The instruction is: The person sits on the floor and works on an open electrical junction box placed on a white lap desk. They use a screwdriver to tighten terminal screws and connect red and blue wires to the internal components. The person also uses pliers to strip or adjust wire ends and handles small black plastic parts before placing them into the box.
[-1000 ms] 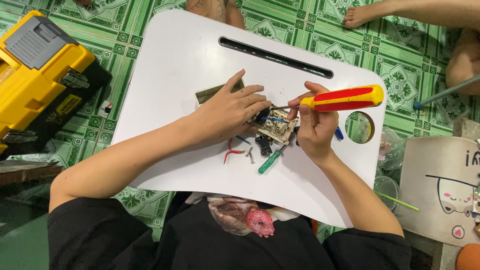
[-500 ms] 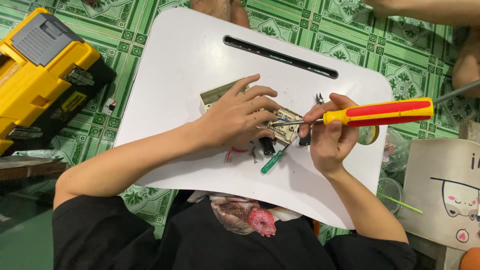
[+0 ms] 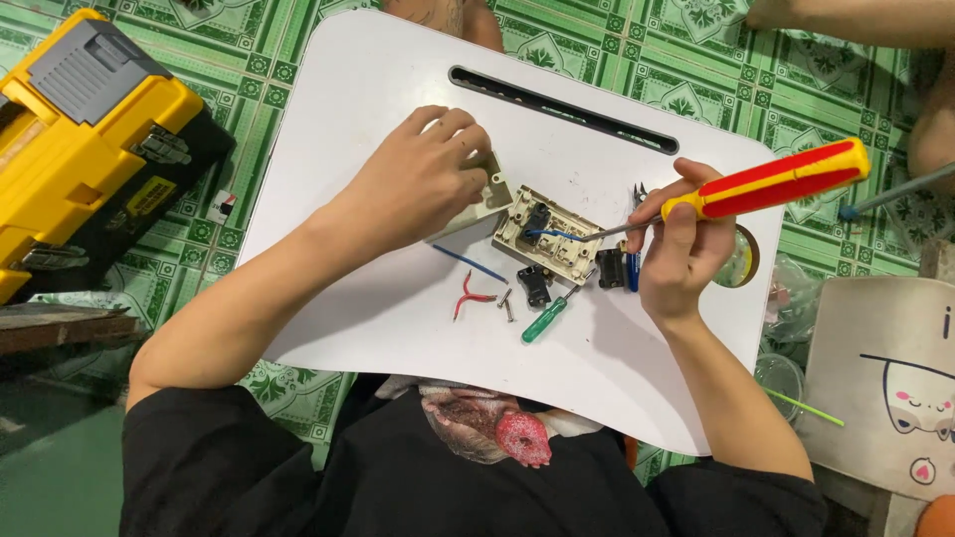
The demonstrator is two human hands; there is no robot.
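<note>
My right hand (image 3: 676, 249) grips a screwdriver with a red and yellow handle (image 3: 771, 179); its metal tip reaches left into a beige switch unit (image 3: 547, 244) lying on the white lap table (image 3: 398, 89). A blue wire runs across that unit. My left hand (image 3: 418, 179) rests just left of it, fingers curled on a beige cover plate (image 3: 489, 197). In front of the unit lie a small green-handled screwdriver (image 3: 544, 320), a black switch part (image 3: 534, 283), small screws (image 3: 505, 303), a red wire piece (image 3: 470, 296) and a loose blue wire (image 3: 470, 264).
A yellow and black toolbox (image 3: 85, 139) sits on the green patterned floor at the left. A roll of tape (image 3: 741, 261) lies by my right hand. A beige panel with a cartoon face (image 3: 890, 383) is at the right. Another person's limbs (image 3: 846, 20) show at the top.
My left hand has lifted off the switch unit and moved up-left onto the cover plate, uncovering the unit. My right hand with the screwdriver has shifted right, its tip still at the unit.
</note>
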